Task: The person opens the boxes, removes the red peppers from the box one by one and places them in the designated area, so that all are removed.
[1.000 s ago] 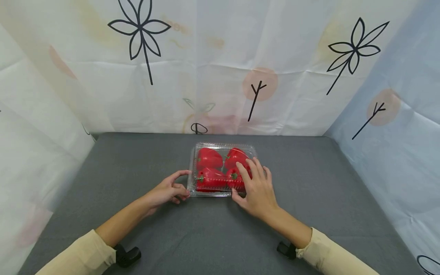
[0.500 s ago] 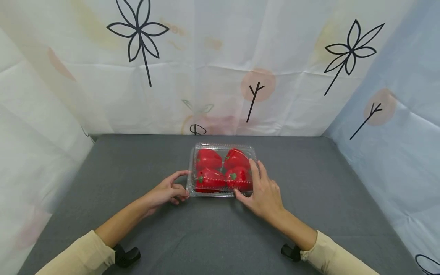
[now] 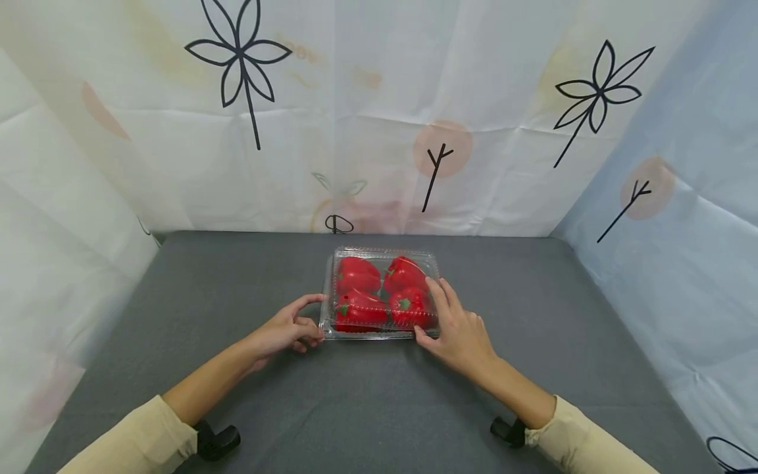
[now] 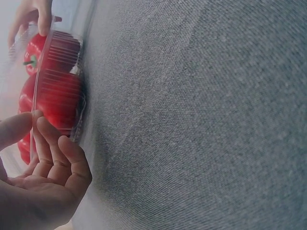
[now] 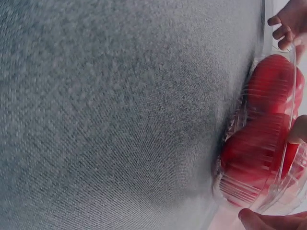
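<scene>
A clear plastic clamshell container [image 3: 370, 335] stands on the grey cloth with several red bell peppers [image 3: 361, 309] inside. Its lid lies over the peppers; whether it is fully fastened cannot be told. At the left edge my left hand [image 3: 291, 327] pinches the rim, and in the left wrist view the thumb [image 4: 17, 128] and curled fingers meet across it. My right hand [image 3: 458, 336] touches the container's front right part, fingers fairly straight along the right side and thumb on the front rim. The right wrist view shows that thumb [image 5: 298, 130] on the rim and one finger [image 5: 259, 220] by the corner.
Grey cloth [image 3: 331, 408] covers the table. White patterned fabric [image 3: 379, 131] hangs behind it, with more fabric at the left and right sides. A black strap-like device [image 3: 218, 441] sits on each wrist near the cream sleeves.
My right hand has slid right off the lid's top toward the container's right edge, its thumb moving right along the front rim. My left hand keeps its hold; the container looks nearly still.
</scene>
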Action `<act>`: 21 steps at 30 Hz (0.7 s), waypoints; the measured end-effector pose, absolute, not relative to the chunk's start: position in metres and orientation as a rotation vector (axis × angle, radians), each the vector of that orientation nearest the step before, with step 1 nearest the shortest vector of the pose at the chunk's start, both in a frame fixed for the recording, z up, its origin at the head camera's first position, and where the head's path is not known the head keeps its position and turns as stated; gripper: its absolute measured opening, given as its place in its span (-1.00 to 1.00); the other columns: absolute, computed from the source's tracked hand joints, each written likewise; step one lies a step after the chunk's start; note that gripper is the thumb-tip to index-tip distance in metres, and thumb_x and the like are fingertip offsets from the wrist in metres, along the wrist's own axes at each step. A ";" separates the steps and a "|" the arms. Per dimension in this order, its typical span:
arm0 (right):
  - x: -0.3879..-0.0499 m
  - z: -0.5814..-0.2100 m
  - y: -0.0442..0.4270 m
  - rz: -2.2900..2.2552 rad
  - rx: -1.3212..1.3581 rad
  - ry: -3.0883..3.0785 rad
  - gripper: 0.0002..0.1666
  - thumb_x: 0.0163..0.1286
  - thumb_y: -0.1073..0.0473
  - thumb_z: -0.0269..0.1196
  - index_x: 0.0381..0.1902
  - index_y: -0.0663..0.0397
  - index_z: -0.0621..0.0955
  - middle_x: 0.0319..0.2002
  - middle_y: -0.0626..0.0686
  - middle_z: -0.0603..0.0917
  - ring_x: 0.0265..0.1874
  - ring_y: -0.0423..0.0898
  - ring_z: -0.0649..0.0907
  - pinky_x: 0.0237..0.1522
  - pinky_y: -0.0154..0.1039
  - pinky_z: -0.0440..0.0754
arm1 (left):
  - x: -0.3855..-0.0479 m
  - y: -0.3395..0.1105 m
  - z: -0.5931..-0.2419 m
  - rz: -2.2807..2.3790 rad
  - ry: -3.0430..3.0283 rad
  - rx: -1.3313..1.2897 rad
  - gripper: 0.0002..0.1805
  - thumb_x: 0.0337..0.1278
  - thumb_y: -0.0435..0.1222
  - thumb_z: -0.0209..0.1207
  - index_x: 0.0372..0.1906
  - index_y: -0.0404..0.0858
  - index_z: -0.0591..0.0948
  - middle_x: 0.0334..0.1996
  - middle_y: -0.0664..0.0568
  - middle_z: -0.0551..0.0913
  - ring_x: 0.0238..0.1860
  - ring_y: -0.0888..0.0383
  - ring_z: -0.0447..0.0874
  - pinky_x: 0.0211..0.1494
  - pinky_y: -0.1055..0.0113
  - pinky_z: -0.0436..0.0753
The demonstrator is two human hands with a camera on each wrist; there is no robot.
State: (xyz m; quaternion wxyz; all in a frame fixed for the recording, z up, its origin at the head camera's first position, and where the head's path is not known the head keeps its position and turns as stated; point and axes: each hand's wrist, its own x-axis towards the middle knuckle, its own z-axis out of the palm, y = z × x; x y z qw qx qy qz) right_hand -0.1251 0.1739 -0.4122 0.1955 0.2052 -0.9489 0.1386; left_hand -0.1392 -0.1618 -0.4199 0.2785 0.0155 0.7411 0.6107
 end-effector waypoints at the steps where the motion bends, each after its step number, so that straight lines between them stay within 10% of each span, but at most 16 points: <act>1: -0.125 -0.412 0.175 0.389 0.585 -2.658 0.02 0.06 -0.01 0.47 0.44 0.05 0.30 0.29 0.34 0.46 -0.84 -0.24 0.17 -0.79 -0.38 0.17 | -0.139 -0.162 -0.420 1.636 1.992 0.041 -0.27 0.27 -0.27 0.23 0.48 -0.06 0.18 -0.30 -0.11 0.70 -0.24 0.04 0.61 -0.18 0.21 0.59; 21: -0.127 -0.407 0.183 0.426 0.685 -2.652 0.00 -0.05 0.27 0.44 0.41 0.04 0.34 0.25 0.36 0.48 -0.75 -0.24 0.23 -0.77 -0.41 0.18 | -0.140 -0.163 -0.422 1.623 1.998 0.051 -0.24 0.26 -0.27 0.24 0.48 -0.07 0.16 -0.31 -0.04 0.71 -0.24 0.04 0.61 -0.18 0.22 0.58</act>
